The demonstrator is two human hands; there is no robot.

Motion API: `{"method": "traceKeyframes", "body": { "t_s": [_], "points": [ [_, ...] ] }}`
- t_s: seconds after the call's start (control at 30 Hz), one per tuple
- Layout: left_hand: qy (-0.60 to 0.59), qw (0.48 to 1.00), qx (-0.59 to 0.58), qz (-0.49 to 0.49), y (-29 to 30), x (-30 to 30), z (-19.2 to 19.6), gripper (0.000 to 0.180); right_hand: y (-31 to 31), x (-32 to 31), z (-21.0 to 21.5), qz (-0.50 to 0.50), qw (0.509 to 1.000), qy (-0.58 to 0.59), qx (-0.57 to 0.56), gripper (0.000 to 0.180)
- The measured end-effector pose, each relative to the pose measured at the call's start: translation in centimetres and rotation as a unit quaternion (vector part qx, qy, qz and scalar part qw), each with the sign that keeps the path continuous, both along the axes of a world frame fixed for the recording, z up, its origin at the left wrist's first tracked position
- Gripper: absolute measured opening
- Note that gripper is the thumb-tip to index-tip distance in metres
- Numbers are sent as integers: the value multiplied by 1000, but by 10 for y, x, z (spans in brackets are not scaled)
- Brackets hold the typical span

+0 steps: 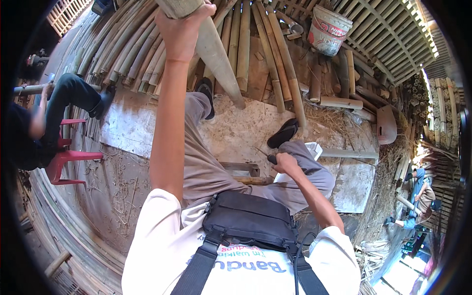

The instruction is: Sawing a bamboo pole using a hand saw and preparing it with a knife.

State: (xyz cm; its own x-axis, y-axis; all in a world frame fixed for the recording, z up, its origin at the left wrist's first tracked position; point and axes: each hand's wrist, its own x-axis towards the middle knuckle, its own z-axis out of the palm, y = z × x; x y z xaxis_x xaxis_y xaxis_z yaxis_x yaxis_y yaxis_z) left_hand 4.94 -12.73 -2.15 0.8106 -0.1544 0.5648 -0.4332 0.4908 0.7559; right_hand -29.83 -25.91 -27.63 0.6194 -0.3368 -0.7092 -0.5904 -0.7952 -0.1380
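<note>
My left hand (178,35), arm stretched far forward, is wrapped round a thick pale bamboo pole (217,61). The pole slants down from the top of the view, its lower end at the pale floor sheet (231,125) between my feet. By my right knee, my right hand (287,163) is closed round the dark handle of a knife-like tool (271,159). A thin blade points forward and left from it, clear of the pole; its exact shape is too small to tell. Below the blade lies a small wooden frame (241,168) between my legs.
Bamboo poles (118,56) lie in rows ahead and left. A paint bucket (329,32) stands at front right, near loose bamboo pieces (341,102). At left, a person (73,101) is beside a red plastic stool (66,160); another person (418,199) works at far right.
</note>
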Motion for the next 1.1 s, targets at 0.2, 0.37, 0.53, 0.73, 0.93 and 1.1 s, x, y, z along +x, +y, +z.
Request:
{"method": "traceKeyframes", "body": {
  "t_s": [0.2, 0.37, 0.53, 0.73, 0.93, 1.1],
  "points": [
    [37, 970, -3, 242, -7, 15, 0, 30, 1, 7, -16, 22, 998, 44, 32, 39],
    [114, 940, -4, 322, 46, 53, -21, 54, 5, 9, -21, -23, 999, 27, 27, 37],
    [162, 980, -40, 109, 91, 48, -45, 35, -21, -26, -31, -118, 991, 16, 61, 47],
    [25, 999, 38, 22, 113, 34, -50, 46, -39, -54, -28, -550, 761, -5, 345, 26],
    [16, 999, 5, -37, 116, 49, -52, 36, -56, -77, -47, -694, 532, 85, 477, 22],
    [-30, 989, -2, -146, 124, 46, -56, 46, -62, -87, -75, -698, 458, 121, 537, 27]
  ]
}}
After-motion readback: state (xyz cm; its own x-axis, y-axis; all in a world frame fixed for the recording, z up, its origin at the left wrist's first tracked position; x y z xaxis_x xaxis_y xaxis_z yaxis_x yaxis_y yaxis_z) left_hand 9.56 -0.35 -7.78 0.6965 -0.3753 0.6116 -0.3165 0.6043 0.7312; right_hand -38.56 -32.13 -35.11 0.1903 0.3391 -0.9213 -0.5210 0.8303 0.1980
